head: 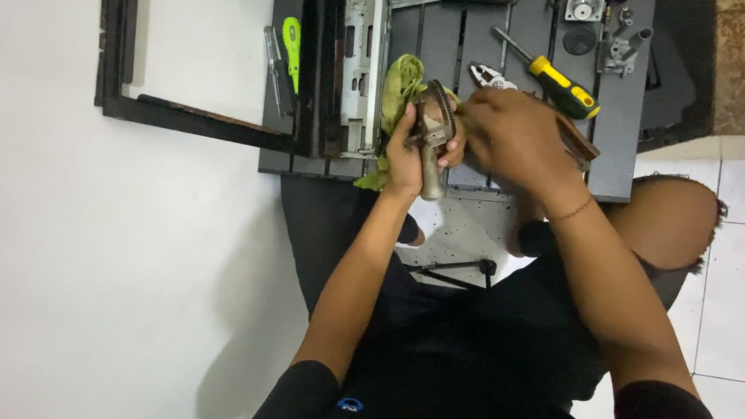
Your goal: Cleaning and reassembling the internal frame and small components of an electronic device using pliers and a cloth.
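Observation:
My left hand grips a worn brown metal burner part with a round head and a short tube that points down toward me. My right hand is closed against the right side of that part; a flat brown strip sticks out past its knuckles, and I cannot tell whether the hand holds it. A crumpled green cloth lies just behind my left hand on the dark grey work surface.
A yellow-and-black screwdriver and pliers lie on the surface behind my right hand. A green-handled tool and a grey tool rest at the left by a dark metal frame. Small metal fittings sit at the far right.

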